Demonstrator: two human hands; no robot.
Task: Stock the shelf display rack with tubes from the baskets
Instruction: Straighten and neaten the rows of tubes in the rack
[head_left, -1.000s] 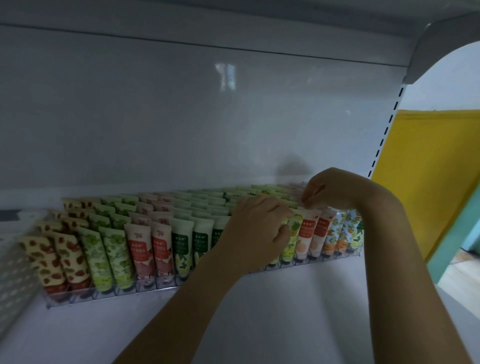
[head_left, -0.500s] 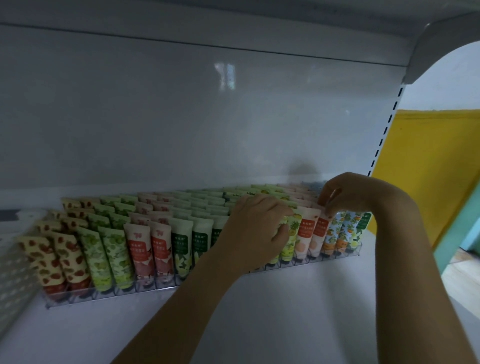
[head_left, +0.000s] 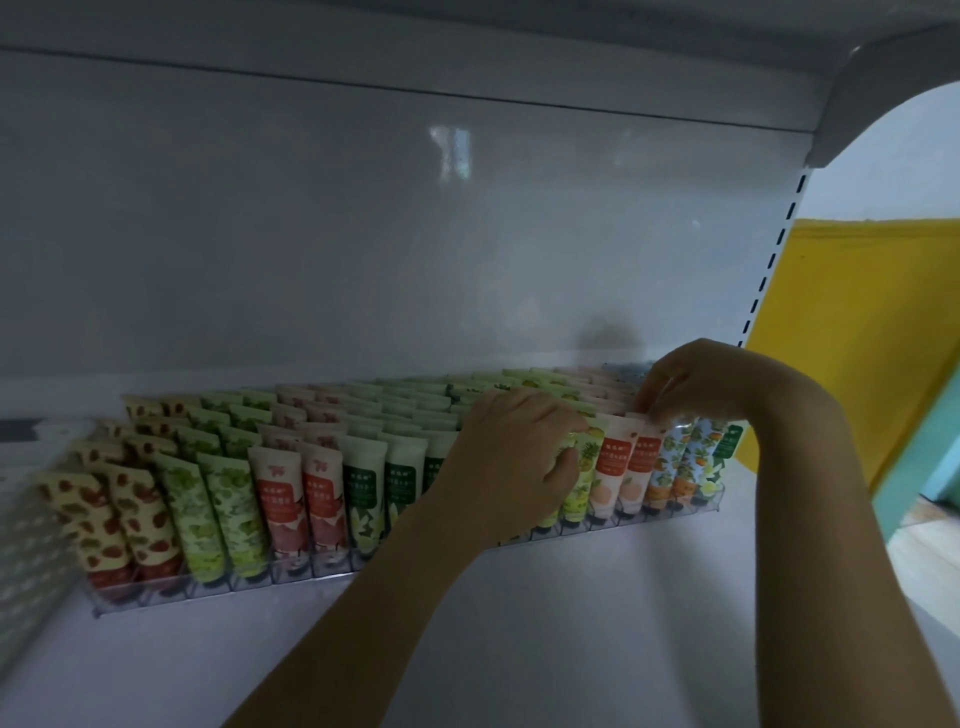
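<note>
Clear plastic rack (head_left: 311, 569) sat on the white shelf (head_left: 571, 639), its lanes packed front to back with standing tubes (head_left: 280, 499). The main change over the last second was that the right hand (head_left: 711, 384) slid rightward along the tube tops. It went from above the orange-label tubes (head_left: 615, 467) to the seam between those and the blue-patterned tubes (head_left: 685, 462) near the rack's right end, then held about there for the last half second. Its fingers were curled downward with the tips touching the crimped tops. Whether a tube was actually pinched or only pressed could not be told.

Meanwhile the left hand (head_left: 514, 462) had barely shifted. It gripped the front yellow-green tubes (head_left: 584, 467), fingers curled over their tops and thumb across the front, just left of the orange-label lane.

Judgement: this looked like straightening and seating, not fresh loading, with the left hand bracing one lane while the right worked the next lanes over. Every lane in view appeared full, so stocking was likely near its end. The right-end lanes were probably the last to tidy, with some risk of tipping neighbouring tubes
</note>
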